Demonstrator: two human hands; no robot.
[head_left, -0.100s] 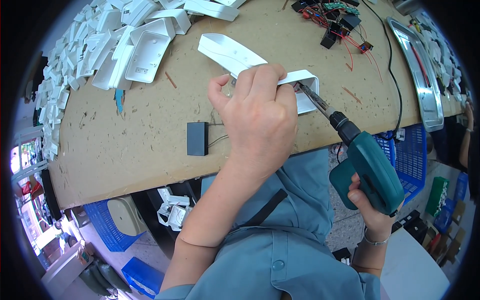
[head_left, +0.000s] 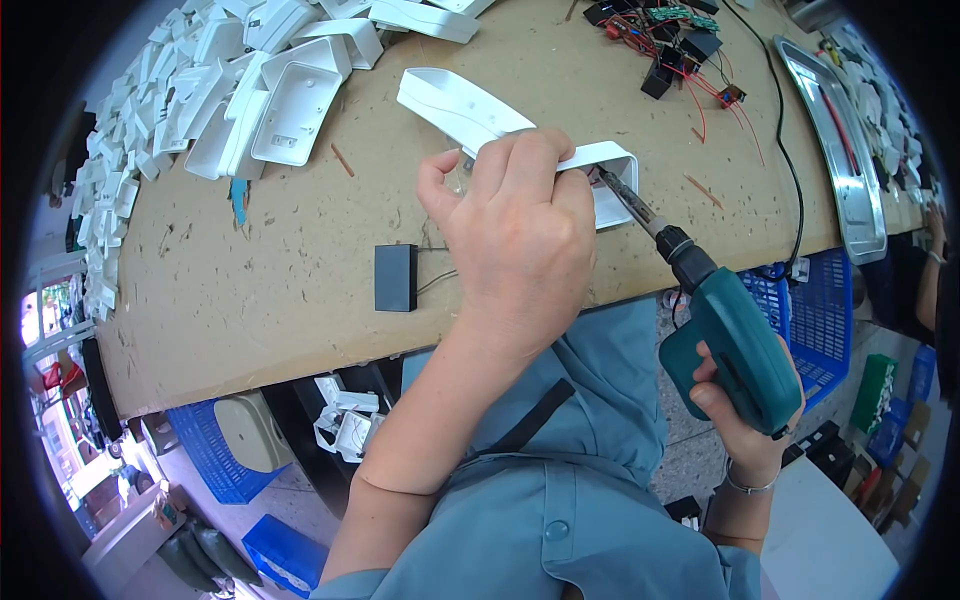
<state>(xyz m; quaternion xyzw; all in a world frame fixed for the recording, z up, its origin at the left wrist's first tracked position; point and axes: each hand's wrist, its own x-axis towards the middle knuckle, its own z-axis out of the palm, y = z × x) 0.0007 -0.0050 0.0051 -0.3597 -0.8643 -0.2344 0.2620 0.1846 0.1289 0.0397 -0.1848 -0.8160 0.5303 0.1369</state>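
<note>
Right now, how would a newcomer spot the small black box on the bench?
Start at the brown bench. Near its front edge, just left of the left hand, lies the black box. It is the only dark flat block there, with thin wires trailing from its right side.

A blue-grey buttoned shirt (head_left: pixel 560 500) with short sleeves is worn, crossed at twelve o'clock by a dark strap (head_left: pixel 535 415). A thin metal bracelet (head_left: pixel 750 487) is seen at the right wrist, at four o'clock.
</note>
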